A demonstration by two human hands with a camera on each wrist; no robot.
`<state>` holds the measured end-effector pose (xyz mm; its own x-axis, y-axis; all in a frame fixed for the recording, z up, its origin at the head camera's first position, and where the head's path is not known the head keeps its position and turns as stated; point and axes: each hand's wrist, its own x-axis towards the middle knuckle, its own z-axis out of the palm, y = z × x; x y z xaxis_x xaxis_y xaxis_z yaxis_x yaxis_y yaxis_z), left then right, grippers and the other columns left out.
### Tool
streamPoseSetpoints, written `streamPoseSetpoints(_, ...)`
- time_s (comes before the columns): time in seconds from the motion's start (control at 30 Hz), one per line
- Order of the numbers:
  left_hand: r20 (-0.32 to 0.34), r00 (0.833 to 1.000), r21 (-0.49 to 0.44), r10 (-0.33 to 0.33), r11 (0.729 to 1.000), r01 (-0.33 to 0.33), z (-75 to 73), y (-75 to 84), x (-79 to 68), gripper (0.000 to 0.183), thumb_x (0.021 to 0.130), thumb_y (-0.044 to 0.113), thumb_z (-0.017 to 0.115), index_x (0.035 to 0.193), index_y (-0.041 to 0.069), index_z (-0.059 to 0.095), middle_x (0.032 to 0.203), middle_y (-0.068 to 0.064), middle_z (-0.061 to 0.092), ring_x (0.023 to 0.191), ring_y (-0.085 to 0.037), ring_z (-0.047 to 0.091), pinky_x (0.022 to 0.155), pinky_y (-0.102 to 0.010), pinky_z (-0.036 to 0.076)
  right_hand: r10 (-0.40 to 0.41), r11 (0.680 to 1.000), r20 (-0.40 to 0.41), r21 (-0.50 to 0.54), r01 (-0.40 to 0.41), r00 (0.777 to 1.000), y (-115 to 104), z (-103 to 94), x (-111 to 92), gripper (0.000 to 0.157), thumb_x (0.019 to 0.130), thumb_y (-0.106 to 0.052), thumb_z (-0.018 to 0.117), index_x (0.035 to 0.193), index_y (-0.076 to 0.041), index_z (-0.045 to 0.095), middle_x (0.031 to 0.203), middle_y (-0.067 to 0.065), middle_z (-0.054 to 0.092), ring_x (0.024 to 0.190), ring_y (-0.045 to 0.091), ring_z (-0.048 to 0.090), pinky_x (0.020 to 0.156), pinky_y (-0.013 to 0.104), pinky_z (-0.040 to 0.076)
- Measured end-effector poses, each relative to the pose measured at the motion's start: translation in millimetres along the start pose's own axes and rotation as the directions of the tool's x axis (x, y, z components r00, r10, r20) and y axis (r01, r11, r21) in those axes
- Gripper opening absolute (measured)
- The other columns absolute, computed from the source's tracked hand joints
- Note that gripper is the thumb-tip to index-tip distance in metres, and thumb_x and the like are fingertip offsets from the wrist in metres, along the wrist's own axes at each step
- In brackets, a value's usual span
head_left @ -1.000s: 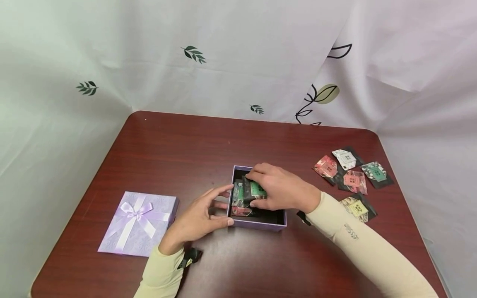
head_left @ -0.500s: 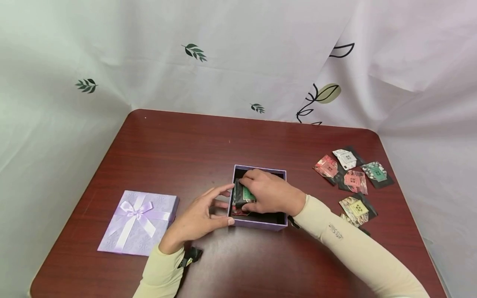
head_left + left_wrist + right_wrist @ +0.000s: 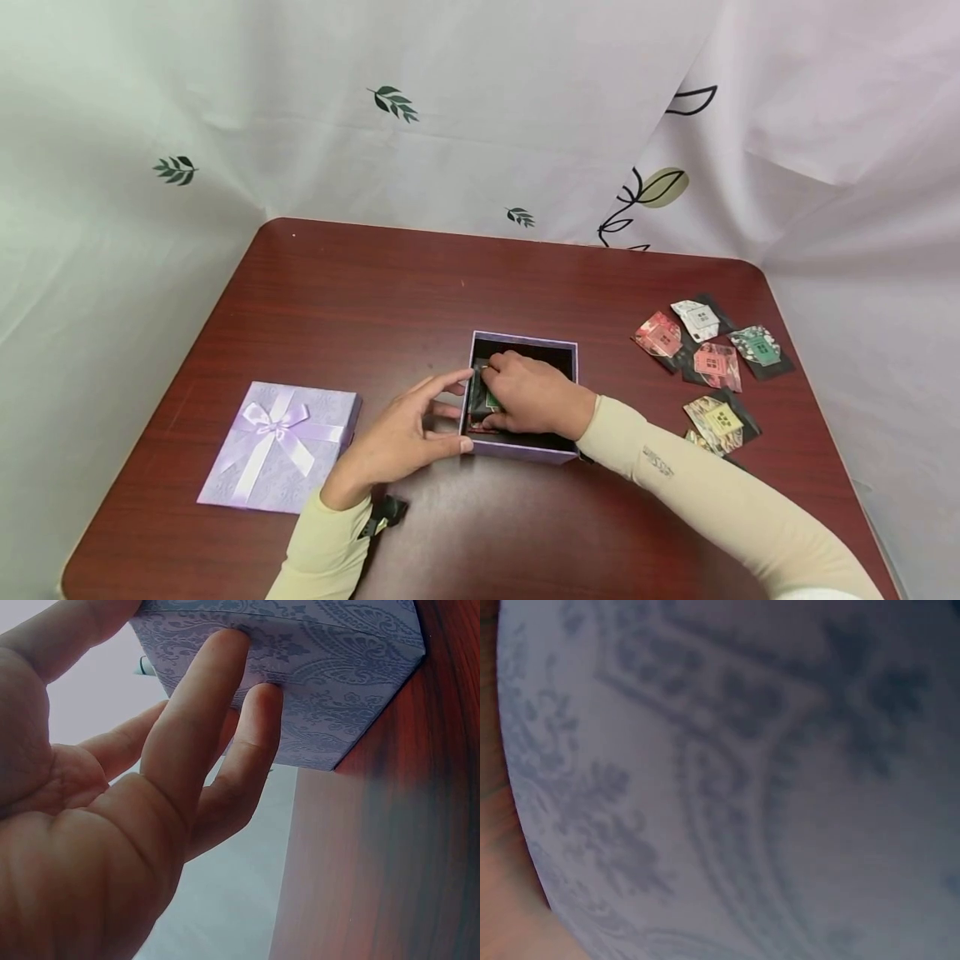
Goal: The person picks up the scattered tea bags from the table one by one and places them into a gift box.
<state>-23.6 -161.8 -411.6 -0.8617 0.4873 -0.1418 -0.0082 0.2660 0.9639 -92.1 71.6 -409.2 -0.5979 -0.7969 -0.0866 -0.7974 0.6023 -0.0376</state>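
Observation:
An uncovered lilac box point(image 3: 521, 451) with a black inside stands mid-table. My right hand point(image 3: 536, 396) reaches down into it and pinches a black sachet point(image 3: 483, 398) with a green label, at the box's left end. Part of a red sachet point(image 3: 477, 427) shows beneath that one. Relaxed fingers of my left hand point(image 3: 408, 437) rest against the box's left side, thumb near the front corner. In the left wrist view, fingertips point(image 3: 264, 701) press on the patterned box wall point(image 3: 330, 697). The right wrist view is filled by the wall point(image 3: 727, 802), hiding the hand.
A lilac lid point(image 3: 258, 471) with a ribbon bow lies at the left. Several sachets lie spread at the right: white point(image 3: 699, 321), red point(image 3: 660, 337), green point(image 3: 759, 347), pink point(image 3: 715, 362) and yellow point(image 3: 722, 418). A patterned curtain point(image 3: 465, 133) hangs behind the table.
My right hand has moved left and lower in the box, bringing the green-labelled sachet to the left end over the others there. My left hand has stayed at the box's side.

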Motion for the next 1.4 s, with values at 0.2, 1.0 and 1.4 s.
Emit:
streamPoseSetpoints(0.2, -0.004, 1.000, 0.003, 0.003, 1.000, -0.003, 0.5, 0.4, 0.2, 0.087, 0.089, 0.015, 0.087, 0.163, 0.023, 0.042, 0.155, -0.013, 0.050, 0.129, -0.035, 0.065, 0.088, -0.027, 0.063, -0.006, 1.000, 0.039, -0.013, 0.006, 0.999, 0, 2.8, 1, 0.059, 0.090, -0.053, 0.082, 0.120, -0.003, 0.071, 0.108, 0.008, 0.068, 0.094, 0.018, 0.065, 0.081, 0.033, 0.062)
streamPoseSetpoints(1.0, -0.002, 1.000, -0.022, -0.002, 1.000, 0.002, 1.7, -1.6, -0.1, 0.086, 0.089, 0.017, 0.087, 0.162, 0.026, 0.042, 0.155, -0.017, 0.048, 0.129, -0.035, 0.065, 0.089, -0.028, 0.063, -0.031, 0.998, -0.094, 0.047, 0.035, 0.995, 3, -18.3, -8, 0.069, 0.095, -0.053, 0.076, 0.137, 0.001, 0.064, 0.130, 0.013, 0.066, 0.118, 0.025, 0.067, 0.102, 0.037, 0.059)
streamPoseSetpoints(1.4, -0.023, 1.000, -0.025, 0.010, 1.000, -0.011, 3.0, -5.6, 1.2, 0.086, 0.088, 0.015, 0.087, 0.161, 0.021, 0.043, 0.152, -0.023, 0.049, 0.126, -0.040, 0.066, 0.089, -0.030, 0.064, 0.149, 0.976, -0.207, 0.185, -0.111, 0.967, 30, -57.4, -58, 0.073, 0.094, -0.052, 0.078, 0.144, 0.000, 0.061, 0.141, 0.014, 0.064, 0.129, 0.028, 0.064, 0.108, 0.044, 0.056)
